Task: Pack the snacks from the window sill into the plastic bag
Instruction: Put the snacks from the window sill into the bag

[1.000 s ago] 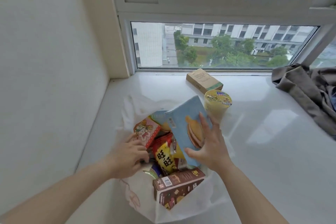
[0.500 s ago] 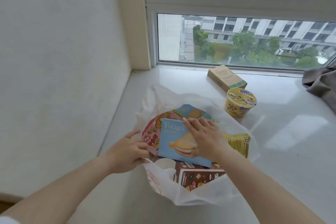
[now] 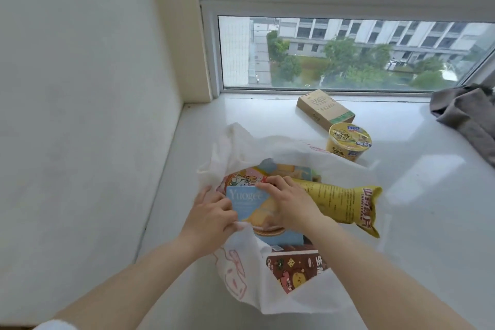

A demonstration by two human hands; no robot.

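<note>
Currently: both hands on the blue biscuit box (image 3: 247, 203) inside the plastic bag (image 3: 241, 276).

Box lies flat on top of the other snacks in the open white bag, on the window sill (image 3: 428, 209). Right hand (image 3: 289, 203) presses on it, fingers curled over its far edge; left hand (image 3: 211, 218) pinches the bag rim against its near-left edge. A yellow chip bag (image 3: 345, 205) juts out rightward — a brown box (image 3: 294, 268) shows below. Beyond the bag stand a yellow cup (image 3: 348, 143) and a kraft carton (image 3: 325, 110).

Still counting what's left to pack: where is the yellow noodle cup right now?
The yellow noodle cup stands upright on the window sill, right of centre, just behind the plastic bag and in front of the brown box.
</note>
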